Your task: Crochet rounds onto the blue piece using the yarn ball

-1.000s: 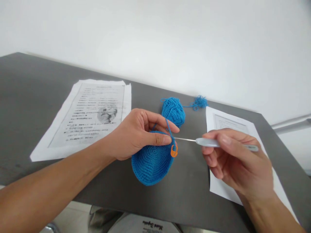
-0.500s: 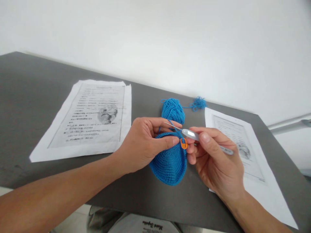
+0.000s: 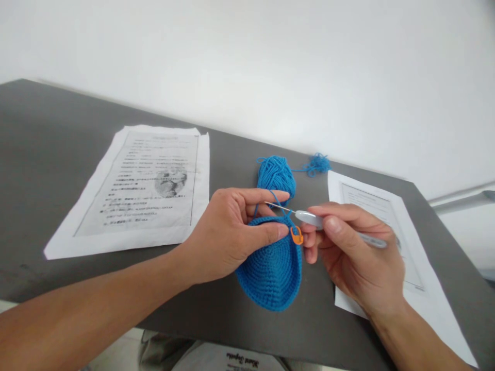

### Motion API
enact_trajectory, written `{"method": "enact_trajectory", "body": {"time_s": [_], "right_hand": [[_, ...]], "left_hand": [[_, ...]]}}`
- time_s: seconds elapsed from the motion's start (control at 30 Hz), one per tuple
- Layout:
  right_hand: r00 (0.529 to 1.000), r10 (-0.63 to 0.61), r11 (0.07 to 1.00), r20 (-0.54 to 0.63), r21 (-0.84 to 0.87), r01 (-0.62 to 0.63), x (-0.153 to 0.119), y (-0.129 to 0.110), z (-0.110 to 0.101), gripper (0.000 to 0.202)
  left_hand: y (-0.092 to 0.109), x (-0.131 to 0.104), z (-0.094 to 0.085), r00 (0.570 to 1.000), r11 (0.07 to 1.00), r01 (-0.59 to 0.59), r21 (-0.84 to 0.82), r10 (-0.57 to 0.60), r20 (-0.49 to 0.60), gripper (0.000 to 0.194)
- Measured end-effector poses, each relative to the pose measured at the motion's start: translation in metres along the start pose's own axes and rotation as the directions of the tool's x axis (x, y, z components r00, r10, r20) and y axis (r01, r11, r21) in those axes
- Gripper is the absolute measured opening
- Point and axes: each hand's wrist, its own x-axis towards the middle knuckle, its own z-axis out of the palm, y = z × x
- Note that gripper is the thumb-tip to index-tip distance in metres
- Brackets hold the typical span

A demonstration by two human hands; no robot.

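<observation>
My left hand (image 3: 240,221) pinches the upper edge of a blue crocheted piece (image 3: 270,275), which is rounded and cupped. A strand of blue yarn runs over the left index finger. My right hand (image 3: 359,252) is closed around the grey handle of a crochet hook (image 3: 308,219). Its thin metal shaft points left, with yarn around it just above the work's edge. An orange stitch marker (image 3: 297,236) hangs at the piece's upper right edge, close to the right fingertips. The lower fingers of the left hand are partly hidden behind the work.
Behind my hands lies a ball of blue yarn (image 3: 276,175), with a loose tangle of yarn (image 3: 318,164) to its right. Printed sheets lie on both sides, a left sheet (image 3: 104,180) and a right sheet (image 3: 433,309), on the dark grey table (image 3: 216,319). A white wall rises behind.
My right hand and the crochet hook have moved slightly right and down. The crocheted piece hangs a little lower, and the marker has shifted right and down. Both hands keep their hold.
</observation>
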Motion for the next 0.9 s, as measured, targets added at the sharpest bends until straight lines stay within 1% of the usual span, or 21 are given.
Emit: {"method": "enact_trajectory", "body": {"time_s": [0.1,0.2,0.27,0.43,0.67,0.8,0.9], "right_hand": [[0.999,-0.025,0.997,0.034,-0.067,0.027,0.001,-0.003,-0.004,0.01],[0.996,-0.057,0.991,0.067,-0.121,0.065,0.001,-0.006,-0.01,0.011],[0.993,-0.071,0.984,0.091,-0.154,0.085,0.0,-0.008,-0.014,0.012],[0.983,-0.1,0.961,0.152,-0.241,0.135,-0.002,-0.012,-0.025,0.016],[0.963,-0.146,0.925,0.227,-0.313,0.214,-0.002,-0.022,-0.033,0.02],[0.946,-0.194,0.869,0.26,-0.402,0.288,-0.003,-0.026,-0.035,0.022],[0.92,-0.248,0.812,0.304,-0.453,0.368,-0.004,-0.028,-0.038,0.026]], "left_hand": [[0.002,-0.001,0.001,1.0,0.999,0.017,-0.046,-0.017,0.008,0.072],[0.003,-0.001,0.001,1.0,0.997,0.022,-0.072,-0.021,0.013,0.077],[0.003,-0.001,0.0,1.0,0.997,0.019,-0.071,-0.018,0.02,0.076],[0.003,-0.001,0.0,0.999,1.0,0.019,-0.011,-0.018,0.037,0.068],[0.003,0.0,-0.001,0.999,0.999,0.026,0.038,-0.027,0.035,0.072],[0.002,0.0,-0.002,0.999,0.999,0.026,0.044,-0.027,0.03,0.071],[0.001,0.0,-0.002,1.0,0.999,0.024,0.045,-0.025,0.01,0.067]]}}
